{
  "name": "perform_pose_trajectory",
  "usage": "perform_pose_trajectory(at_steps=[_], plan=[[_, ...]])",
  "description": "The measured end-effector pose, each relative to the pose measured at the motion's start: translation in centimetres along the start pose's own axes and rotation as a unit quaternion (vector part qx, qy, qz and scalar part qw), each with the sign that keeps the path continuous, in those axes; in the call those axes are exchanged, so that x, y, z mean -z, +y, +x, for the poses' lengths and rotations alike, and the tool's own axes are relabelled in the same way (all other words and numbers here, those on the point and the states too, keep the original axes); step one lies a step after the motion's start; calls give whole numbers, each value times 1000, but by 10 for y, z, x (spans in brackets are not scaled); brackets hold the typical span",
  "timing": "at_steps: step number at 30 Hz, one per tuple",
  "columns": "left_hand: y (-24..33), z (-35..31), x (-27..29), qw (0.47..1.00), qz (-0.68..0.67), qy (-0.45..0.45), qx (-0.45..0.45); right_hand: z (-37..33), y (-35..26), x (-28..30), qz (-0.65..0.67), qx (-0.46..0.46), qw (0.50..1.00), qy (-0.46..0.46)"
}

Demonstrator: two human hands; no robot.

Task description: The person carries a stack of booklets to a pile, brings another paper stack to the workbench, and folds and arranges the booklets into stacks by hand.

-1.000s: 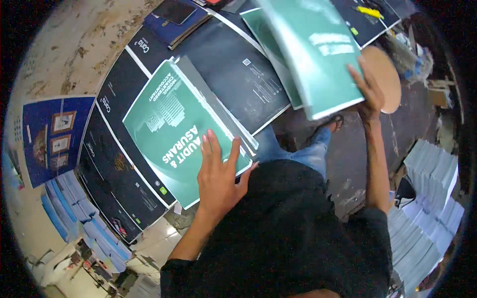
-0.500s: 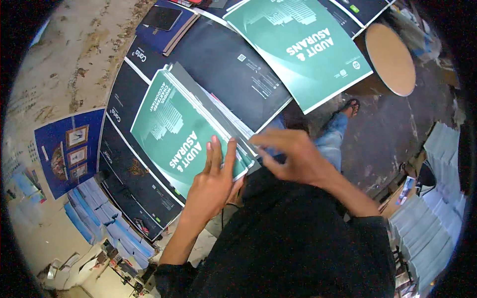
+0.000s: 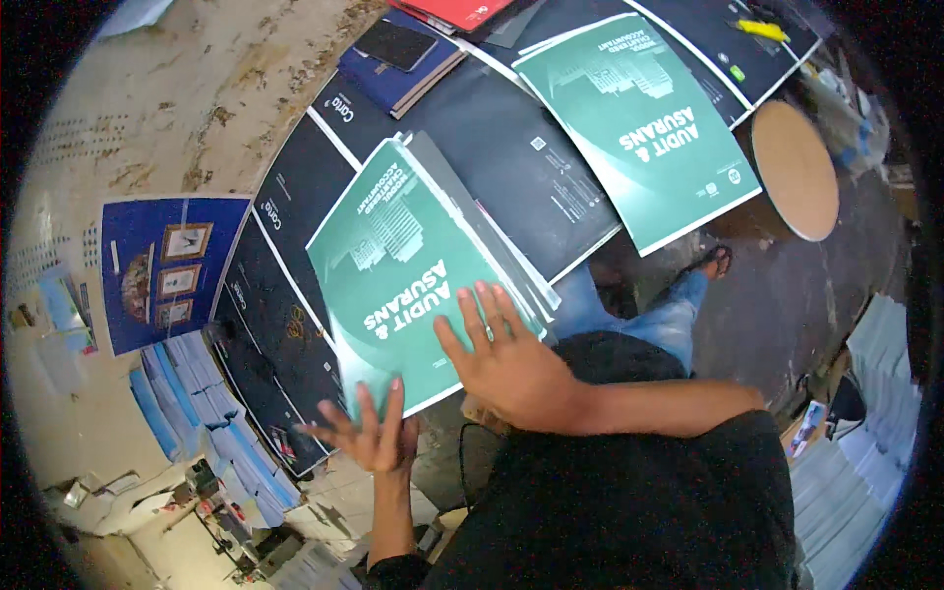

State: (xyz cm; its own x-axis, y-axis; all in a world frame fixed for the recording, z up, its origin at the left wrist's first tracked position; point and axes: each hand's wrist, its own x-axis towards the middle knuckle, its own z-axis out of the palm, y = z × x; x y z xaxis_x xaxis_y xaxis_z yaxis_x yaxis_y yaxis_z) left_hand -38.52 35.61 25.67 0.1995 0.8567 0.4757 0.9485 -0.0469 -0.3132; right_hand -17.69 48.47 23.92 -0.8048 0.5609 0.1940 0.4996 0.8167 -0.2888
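Note:
A stack of green-covered booklets (image 3: pixel 379 285) lies on the dark tabletop in front of me, its pages and grey backing fanned out along the right edge. My right hand (image 3: pixel 511 364) rests palm down on the top cover near its lower right corner, fingers spread; a ring shows on one finger. At the cover's lower left corner is my left hand (image 3: pixel 374 433), fingers stretched apart, slightly blurred. Neither hand grips anything. A second green booklet (image 3: pixel 639 138) lies to the right, its near corner reaching past the table's edge.
A dark phone (image 3: pixel 395 44) sits on a blue notebook (image 3: pixel 423 84) at the back, near a red item (image 3: pixel 457 12). A yellow-handled tool (image 3: pixel 762 30) lies far right. Beside the table stands a round tan stool (image 3: pixel 796 172). Paper stacks (image 3: pixel 211 413) are at left.
My right hand has come from beside the stack onto its top cover. My left hand has slid to the lower left corner. The whole view has shifted, placing the table further right.

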Motion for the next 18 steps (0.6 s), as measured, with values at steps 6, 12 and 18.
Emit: perform_pose_trajectory(at_steps=[6, 12, 18], plan=[[12, 30, -21, 982, -114, 109, 100, -1, 23, -20, 53, -20, 991, 124], [63, 43, -72, 905, -285, -142, 282, -12, 41, -38, 280, -59, 922, 262], [69, 55, -70, 924, -199, -234, 229, -11, 74, -29, 319, -290, 788, 440]])
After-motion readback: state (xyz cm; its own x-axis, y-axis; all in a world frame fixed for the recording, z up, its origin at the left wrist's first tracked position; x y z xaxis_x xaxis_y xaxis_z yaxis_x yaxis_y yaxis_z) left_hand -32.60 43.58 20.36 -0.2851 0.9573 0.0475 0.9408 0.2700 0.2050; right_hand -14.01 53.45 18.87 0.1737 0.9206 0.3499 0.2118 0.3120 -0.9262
